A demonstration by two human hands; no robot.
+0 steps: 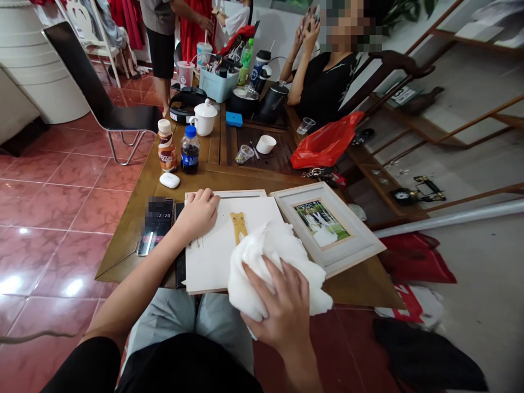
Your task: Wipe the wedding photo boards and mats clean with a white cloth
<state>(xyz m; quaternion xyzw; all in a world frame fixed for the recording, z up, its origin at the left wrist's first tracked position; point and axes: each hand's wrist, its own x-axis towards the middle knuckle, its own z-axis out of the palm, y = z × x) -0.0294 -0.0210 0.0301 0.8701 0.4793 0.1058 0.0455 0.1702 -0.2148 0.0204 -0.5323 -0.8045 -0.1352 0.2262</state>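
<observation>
Wiping in hand. Cloth [270,256], white, soft, wadded, clutched in right hand [282,308], pressed on board [208,256] near edge. Board flat, matte white, rectangular, on table [123,240] over lap. Left hand [199,213] on far corner, fingers curled (gripping or pressing: cannot tell). Next stroke: probably steady pinning, light pressure. Framed photo [327,226] just beside.

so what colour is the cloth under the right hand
White: the soft crumpled cloth under the right hand, clearest in the head view.
</observation>
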